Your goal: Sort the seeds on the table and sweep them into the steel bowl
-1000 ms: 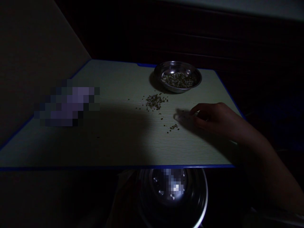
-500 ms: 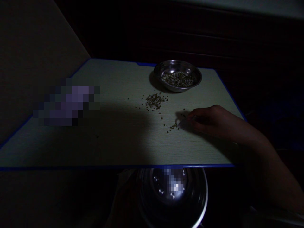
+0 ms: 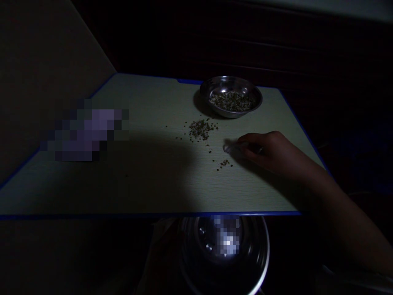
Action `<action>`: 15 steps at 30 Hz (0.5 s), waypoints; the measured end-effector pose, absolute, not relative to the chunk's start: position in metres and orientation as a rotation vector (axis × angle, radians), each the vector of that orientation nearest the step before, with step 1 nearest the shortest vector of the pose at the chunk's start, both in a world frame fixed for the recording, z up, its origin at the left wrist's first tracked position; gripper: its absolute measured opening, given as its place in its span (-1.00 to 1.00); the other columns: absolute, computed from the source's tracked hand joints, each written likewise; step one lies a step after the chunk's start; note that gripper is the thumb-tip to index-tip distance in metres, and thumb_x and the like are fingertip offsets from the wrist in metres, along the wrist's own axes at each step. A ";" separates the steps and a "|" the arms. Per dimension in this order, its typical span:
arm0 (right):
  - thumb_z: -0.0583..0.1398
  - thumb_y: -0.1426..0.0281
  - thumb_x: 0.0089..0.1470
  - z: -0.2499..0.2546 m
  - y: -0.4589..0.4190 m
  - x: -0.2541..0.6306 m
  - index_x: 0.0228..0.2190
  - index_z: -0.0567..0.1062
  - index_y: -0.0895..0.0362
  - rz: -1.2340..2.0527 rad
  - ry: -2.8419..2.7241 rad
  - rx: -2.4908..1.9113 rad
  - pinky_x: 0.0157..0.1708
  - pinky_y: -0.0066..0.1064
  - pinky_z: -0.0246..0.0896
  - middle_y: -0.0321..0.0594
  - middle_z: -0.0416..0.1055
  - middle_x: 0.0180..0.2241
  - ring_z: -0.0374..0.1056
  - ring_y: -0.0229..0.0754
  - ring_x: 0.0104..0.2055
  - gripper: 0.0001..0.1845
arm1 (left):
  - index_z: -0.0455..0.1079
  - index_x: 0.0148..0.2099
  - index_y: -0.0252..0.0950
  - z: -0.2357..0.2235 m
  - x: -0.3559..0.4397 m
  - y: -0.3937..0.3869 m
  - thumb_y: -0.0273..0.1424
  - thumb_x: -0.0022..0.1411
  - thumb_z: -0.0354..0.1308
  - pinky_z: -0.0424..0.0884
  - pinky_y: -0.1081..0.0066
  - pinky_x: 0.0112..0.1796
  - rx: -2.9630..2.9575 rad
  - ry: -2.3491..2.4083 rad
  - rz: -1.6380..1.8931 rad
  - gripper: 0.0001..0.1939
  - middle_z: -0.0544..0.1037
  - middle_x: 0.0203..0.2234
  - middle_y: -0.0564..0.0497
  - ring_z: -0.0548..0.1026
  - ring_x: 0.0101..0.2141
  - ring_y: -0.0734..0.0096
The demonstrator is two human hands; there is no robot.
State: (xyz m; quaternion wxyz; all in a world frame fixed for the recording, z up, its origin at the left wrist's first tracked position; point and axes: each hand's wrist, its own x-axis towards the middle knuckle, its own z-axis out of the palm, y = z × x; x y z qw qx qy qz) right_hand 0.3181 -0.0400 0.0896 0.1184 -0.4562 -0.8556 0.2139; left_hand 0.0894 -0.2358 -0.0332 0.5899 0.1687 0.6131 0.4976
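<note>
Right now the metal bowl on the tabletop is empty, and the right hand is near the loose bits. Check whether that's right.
The metal bowl is not empty: in the head view it holds small dark and pale pieces. It does stand on the tabletop, with the right hand near the loose bits.

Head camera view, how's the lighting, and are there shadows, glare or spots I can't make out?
In the head view: dim light throughout; a broad shadow over the near left of the table; glare, partly pixelated, in the lower metal bowl; the right hand dim, the pale thing it holds too unclear to identify.
</note>
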 end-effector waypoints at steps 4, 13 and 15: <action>0.09 0.30 0.14 0.090 -0.040 0.320 -0.17 0.50 0.17 0.599 -2.447 -1.323 -0.45 -0.43 0.14 -0.18 0.52 -0.37 0.40 -0.22 -0.43 -0.70 | 0.53 -0.19 -0.34 -0.033 0.087 -0.238 -0.26 0.10 0.24 0.49 0.28 -0.25 0.388 1.437 1.065 -0.72 0.63 -0.30 -0.08 0.57 -0.24 0.14; 0.12 0.34 0.09 0.098 -0.042 0.328 -0.19 0.52 0.19 0.520 -2.425 -1.408 -0.53 -0.45 0.13 -0.23 0.50 -0.47 0.38 -0.25 -0.52 -0.71 | 0.38 -0.03 -0.32 -0.045 0.086 -0.246 -0.29 0.26 0.10 0.46 0.20 -0.20 0.372 1.454 1.044 -0.72 0.49 -0.12 -0.06 0.50 -0.20 0.30; 0.11 0.33 0.10 0.095 -0.043 0.327 -0.17 0.51 0.18 0.501 -2.446 -1.426 -0.52 -0.45 0.13 -0.21 0.51 -0.44 0.39 -0.24 -0.50 -0.70 | 0.40 -0.07 -0.34 -0.047 0.086 -0.245 -0.29 0.24 0.13 0.46 0.20 -0.20 0.373 1.437 1.031 -0.72 0.52 -0.16 -0.05 0.52 -0.20 0.29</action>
